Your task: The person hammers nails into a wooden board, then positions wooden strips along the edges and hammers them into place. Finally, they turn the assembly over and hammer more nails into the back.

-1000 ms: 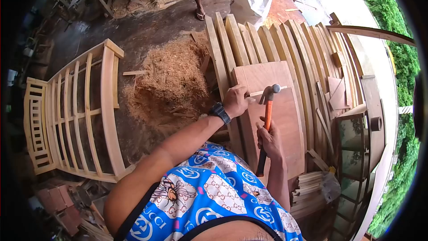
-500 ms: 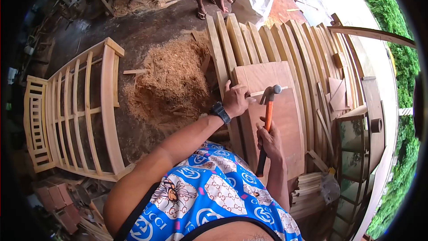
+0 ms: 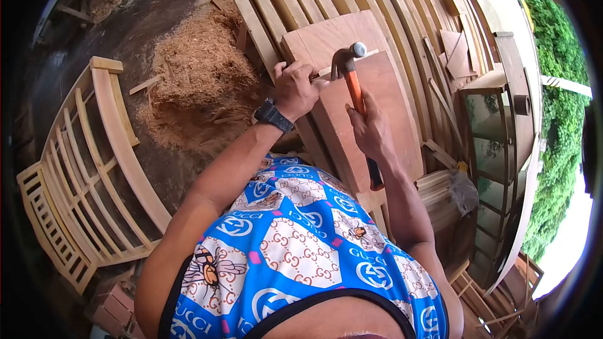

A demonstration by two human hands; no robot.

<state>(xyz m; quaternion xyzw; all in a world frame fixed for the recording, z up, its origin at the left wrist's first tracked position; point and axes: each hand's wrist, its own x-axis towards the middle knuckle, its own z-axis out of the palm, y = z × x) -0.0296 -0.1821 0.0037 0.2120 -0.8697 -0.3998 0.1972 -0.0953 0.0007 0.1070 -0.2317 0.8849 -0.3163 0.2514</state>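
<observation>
Right hand (image 3: 370, 129) is wrapped tight around the orange handle of a hammer (image 3: 352, 81), with the steel head sitting up past the knuckles, right over the top edge of a reddish board (image 3: 383, 100). Left hand (image 3: 295, 88) is curled just left of the hammer head, fingertips pinched on something tiny at the board edge, can't tell what. A watch (image 3: 273, 116) sits on that wrist. Big sawdust (image 3: 195, 81) pile further left, curved slats (image 3: 402, 0) beyond both hands.
</observation>
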